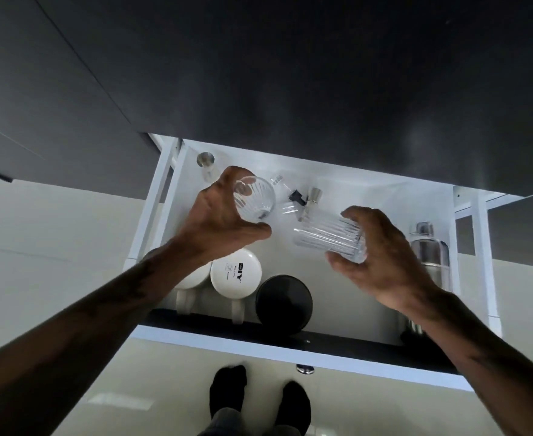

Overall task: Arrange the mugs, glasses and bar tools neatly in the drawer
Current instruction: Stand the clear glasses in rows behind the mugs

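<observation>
Hands: left hand (218,215) and right hand (381,256) grip two ribbed glasses (254,199), one each

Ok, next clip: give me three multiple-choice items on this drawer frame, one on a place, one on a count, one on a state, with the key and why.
1. Where is the steel cocktail shaker?
A. by the drawer's right wall
B. in the far left corner
C. on the floor

2. How many ribbed glasses are being held?
A. none
B. one
C. two

3. How do the mugs along the drawer's front edge stand?
A. upside down
B. mouth up
C. stacked

Key: 1 A, the shaker lies beside the right wall. 2 C, the left hand grips one ribbed glass and the right hand grips another ribbed glass. 3 A, the white mug shows its printed base and the black mug its flat bottom.
</observation>
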A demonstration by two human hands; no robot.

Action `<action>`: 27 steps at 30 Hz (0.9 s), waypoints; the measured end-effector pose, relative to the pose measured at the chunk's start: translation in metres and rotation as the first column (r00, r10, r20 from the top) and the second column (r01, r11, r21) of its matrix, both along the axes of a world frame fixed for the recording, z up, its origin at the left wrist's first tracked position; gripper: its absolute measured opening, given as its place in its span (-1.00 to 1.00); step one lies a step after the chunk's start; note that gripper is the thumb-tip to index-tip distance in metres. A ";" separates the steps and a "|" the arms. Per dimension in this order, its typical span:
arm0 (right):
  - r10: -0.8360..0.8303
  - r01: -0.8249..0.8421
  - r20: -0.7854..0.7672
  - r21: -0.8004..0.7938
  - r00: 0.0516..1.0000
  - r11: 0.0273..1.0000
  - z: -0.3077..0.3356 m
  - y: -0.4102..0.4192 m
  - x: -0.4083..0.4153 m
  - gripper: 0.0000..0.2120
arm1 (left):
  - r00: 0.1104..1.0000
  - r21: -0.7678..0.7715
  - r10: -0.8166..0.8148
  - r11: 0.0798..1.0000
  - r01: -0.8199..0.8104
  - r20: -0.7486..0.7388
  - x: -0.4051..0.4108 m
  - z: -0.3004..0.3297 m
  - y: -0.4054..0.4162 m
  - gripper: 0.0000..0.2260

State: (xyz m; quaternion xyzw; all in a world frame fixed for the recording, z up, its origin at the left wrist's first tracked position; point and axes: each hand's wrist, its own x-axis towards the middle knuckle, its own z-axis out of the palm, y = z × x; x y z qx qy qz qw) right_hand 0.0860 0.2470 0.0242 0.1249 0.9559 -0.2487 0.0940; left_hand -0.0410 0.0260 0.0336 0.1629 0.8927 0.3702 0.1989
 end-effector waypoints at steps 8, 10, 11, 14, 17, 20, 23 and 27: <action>0.186 -0.186 -0.006 0.007 0.983 0.983 -0.025 -0.078 -0.081 -0.41 | 0.991 -0.238 -0.130 0.964 0.117 -0.041 -0.018 -0.016 -0.049 -0.26; 0.227 -0.227 0.027 0.040 0.974 0.973 -0.030 -0.090 -0.090 -0.41 | 0.989 -0.246 -0.149 0.959 0.140 -0.021 -0.015 -0.028 -0.052 -0.27; 0.245 -0.247 0.040 0.054 0.969 0.967 -0.031 -0.094 -0.092 -0.40 | 0.989 -0.243 -0.150 0.960 0.142 -0.015 -0.014 -0.034 -0.053 -0.28; 0.315 -0.320 0.076 0.064 0.946 0.945 -0.034 -0.099 -0.099 -0.40 | 0.988 -0.259 -0.152 0.955 0.145 -0.008 -0.013 -0.047 -0.050 -0.27; 0.341 -0.349 0.120 0.046 0.932 0.936 -0.036 -0.099 -0.101 -0.40 | 0.988 -0.294 -0.153 0.944 0.149 0.007 -0.016 -0.057 -0.047 -0.26; 0.374 -0.383 0.135 0.046 0.917 0.923 -0.037 -0.101 -0.103 -0.40 | 0.988 -0.320 -0.154 0.935 0.150 0.012 -0.021 -0.062 -0.048 -0.26; 0.415 -0.424 0.148 0.029 0.898 0.905 -0.038 -0.101 -0.108 -0.39 | 0.987 -0.333 -0.154 0.930 0.158 0.039 -0.025 -0.062 -0.050 -0.26; 0.474 -0.482 0.181 0.001 0.862 0.876 -0.039 -0.100 -0.110 -0.35 | 0.980 -0.346 -0.188 0.917 0.197 0.059 -0.026 -0.058 -0.050 -0.23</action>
